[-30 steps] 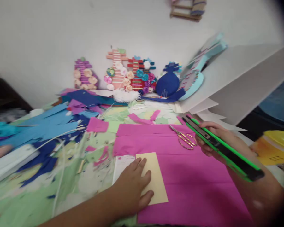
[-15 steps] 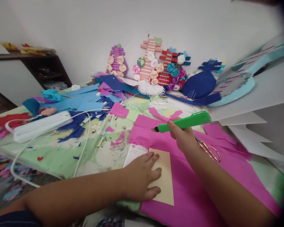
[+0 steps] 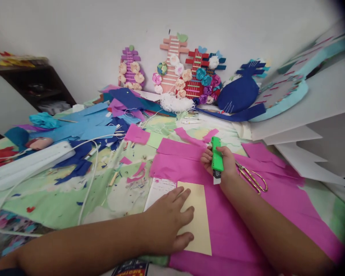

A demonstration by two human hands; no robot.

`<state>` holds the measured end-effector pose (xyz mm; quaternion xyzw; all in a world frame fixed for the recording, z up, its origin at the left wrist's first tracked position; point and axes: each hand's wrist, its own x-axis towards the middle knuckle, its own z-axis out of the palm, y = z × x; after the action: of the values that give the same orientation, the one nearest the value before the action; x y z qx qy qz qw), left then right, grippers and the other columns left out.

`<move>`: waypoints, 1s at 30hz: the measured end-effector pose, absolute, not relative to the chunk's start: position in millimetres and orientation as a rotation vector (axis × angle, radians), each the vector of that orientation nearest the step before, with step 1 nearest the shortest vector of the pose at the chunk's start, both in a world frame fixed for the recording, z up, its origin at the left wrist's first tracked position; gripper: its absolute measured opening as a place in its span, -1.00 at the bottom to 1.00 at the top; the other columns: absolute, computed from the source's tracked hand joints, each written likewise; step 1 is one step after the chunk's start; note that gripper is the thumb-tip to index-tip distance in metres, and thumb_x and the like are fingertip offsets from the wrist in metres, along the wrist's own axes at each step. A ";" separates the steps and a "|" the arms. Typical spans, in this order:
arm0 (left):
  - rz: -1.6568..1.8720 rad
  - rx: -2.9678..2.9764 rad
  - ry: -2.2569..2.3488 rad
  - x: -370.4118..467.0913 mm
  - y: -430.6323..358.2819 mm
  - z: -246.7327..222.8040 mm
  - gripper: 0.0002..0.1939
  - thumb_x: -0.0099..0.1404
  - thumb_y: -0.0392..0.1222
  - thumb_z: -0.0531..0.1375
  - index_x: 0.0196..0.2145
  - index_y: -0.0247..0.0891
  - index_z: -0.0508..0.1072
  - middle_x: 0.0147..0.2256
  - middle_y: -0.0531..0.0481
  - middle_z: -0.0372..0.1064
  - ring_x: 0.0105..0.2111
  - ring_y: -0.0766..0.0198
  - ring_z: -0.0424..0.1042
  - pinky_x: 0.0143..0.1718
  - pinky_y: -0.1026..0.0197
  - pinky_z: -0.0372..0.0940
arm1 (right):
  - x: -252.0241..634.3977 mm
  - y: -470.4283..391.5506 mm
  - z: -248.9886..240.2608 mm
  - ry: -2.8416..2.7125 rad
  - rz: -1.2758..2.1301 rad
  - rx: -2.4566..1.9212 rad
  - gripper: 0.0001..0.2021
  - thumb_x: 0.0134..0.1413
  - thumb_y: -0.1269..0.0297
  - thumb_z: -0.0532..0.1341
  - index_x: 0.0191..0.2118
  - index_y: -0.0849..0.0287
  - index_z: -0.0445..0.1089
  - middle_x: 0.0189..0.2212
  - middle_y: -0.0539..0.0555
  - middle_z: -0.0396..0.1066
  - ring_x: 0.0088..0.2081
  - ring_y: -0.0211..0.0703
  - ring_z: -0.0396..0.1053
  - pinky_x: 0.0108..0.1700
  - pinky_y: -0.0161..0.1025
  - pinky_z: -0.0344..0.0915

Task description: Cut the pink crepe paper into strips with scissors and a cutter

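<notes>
In the head view, the person's left hand [image 3: 168,216] lies palm down with its fingers spread, grasping nothing, on a smooth, pale-yellow rectangular card [image 3: 199,218]. The card's long axis runs away from the person, slightly slanted, over a soft-looking magenta sheet [image 3: 232,209] with creases. The right hand [image 3: 226,163] has its fingers curled around a bright-green, slim plastic utility knife [image 3: 217,153], which is above the sheet, beyond the card's far right corner. The knife's long axis runs nearly straight up the frame, its short pale blade [image 3: 217,180] pointing toward the person. Metal scissors with gold loop handles [image 3: 254,180] lie just beside the right wrist.
</notes>
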<state>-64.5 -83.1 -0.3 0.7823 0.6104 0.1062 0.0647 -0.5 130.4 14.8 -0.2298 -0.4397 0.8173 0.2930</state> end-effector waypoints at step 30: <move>0.270 2.273 1.816 -65.6 -80.9 -0.7 -0.50 0.18 0.04 0.02 -0.01 -0.33 0.26 0.11 -0.37 -0.06 0.11 -0.16 -0.09 0.03 -0.10 -0.02 | 6.9 126.8 20.7 -0.953 2.257 -0.636 -0.79 0.14 0.18 -0.10 -0.38 0.14 0.15 -0.66 -0.10 0.20 -0.66 -0.40 0.18 -0.56 -0.39 0.22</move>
<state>-65.6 -80.9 -0.7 0.7732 0.6179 0.0919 0.1096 6.9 126.8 20.7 -0.2397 -0.3590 0.8505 0.3006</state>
